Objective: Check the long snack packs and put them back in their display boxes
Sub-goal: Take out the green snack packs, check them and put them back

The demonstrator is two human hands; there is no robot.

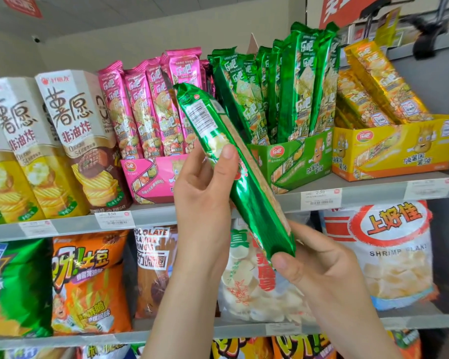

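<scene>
Right hand [319, 268] pinches the lower end, left hand [202, 182] wraps the middle of a long green snack pack [252, 193] — tilted, barcode side showing — in front of the green display box [296, 161].

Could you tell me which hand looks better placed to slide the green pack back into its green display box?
Probably the left hand: it grips the green pack mid-length, while the right hand holds the bottom end that must enter the green display box first.
</scene>
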